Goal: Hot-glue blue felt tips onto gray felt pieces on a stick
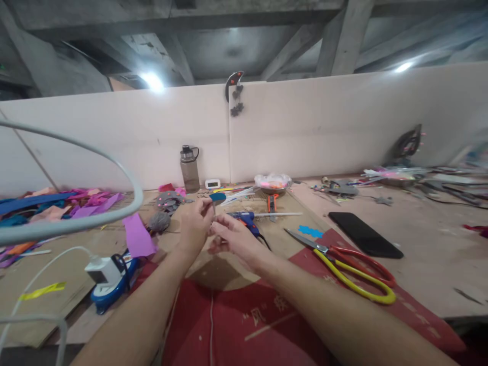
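My two hands meet in front of me above the worktable. The fingers of my left hand [194, 223] are closed in a pinch, and a small dark teal felt-like piece [218, 197] shows just above its fingertips. Close beside it, my right hand [238, 239] has its thumb and fingers bent together near the left fingertips; what they pinch is too small to make out. Just behind the right hand lies a blue glue gun [246, 219]. To the right are a bright blue cut-out [310, 232] and scissors [343, 262] with red and yellow handles.
A black phone [364, 235] lies at right. At left are a power strip [110, 290] with a white charger, purple felt [139, 236] and a grey yarn ball [159, 222]. A bottle [189, 170] stands by the partition. A grey curved tube [129, 178] crosses the left foreground.
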`<state>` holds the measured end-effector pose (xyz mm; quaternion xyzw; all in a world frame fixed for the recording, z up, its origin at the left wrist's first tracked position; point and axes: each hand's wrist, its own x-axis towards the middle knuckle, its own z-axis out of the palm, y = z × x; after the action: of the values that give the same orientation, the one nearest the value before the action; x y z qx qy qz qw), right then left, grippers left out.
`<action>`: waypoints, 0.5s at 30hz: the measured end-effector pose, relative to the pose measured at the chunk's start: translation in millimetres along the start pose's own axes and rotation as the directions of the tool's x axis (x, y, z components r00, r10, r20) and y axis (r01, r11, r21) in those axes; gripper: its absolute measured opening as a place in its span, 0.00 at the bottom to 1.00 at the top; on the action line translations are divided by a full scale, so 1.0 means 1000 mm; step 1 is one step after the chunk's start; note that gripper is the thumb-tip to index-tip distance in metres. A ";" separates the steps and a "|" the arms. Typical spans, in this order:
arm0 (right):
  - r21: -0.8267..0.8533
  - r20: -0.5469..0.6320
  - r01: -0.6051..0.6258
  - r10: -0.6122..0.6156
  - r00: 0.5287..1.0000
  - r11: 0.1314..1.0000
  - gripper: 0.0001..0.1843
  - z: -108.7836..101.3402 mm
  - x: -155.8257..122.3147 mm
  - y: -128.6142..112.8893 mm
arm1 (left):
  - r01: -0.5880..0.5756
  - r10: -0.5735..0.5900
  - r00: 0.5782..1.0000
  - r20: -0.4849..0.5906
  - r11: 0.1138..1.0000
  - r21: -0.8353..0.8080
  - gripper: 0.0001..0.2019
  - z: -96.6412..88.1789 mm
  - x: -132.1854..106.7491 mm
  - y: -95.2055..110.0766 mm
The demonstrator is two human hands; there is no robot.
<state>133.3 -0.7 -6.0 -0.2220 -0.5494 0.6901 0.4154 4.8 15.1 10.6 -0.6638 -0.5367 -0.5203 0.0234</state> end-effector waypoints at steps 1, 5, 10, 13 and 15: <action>-0.110 -0.036 0.022 -0.027 0.999 0.994 0.09 -0.002 -0.001 0.001 | 0.004 -0.004 1.000 0.001 1.000 -0.007 0.08 0.001 0.000 0.000; -0.569 -0.005 0.144 -0.179 0.984 0.810 0.09 -0.004 -0.008 0.000 | 0.161 -0.172 0.984 -0.037 0.966 -0.201 0.07 0.003 0.008 -0.015; -0.700 0.438 0.460 -0.180 0.881 0.546 0.12 0.011 -0.033 -0.020 | 0.293 -0.484 0.874 -0.042 0.594 -0.750 0.11 0.000 0.027 -0.039; -0.588 0.672 0.503 0.037 0.740 0.634 0.14 0.014 -0.044 -0.034 | 0.304 -0.516 0.857 0.018 0.475 -0.826 0.12 -0.005 0.032 -0.044; -0.623 0.641 0.432 0.109 0.760 0.652 0.20 0.005 -0.040 -0.039 | 0.309 -0.513 0.858 0.024 0.478 -0.822 0.12 -0.006 0.033 -0.044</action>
<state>164.2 -34.6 25.9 -0.0742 -0.9044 0.3948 0.1439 -35.4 52.8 13.2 -0.3879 -0.3803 -0.7660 -0.3438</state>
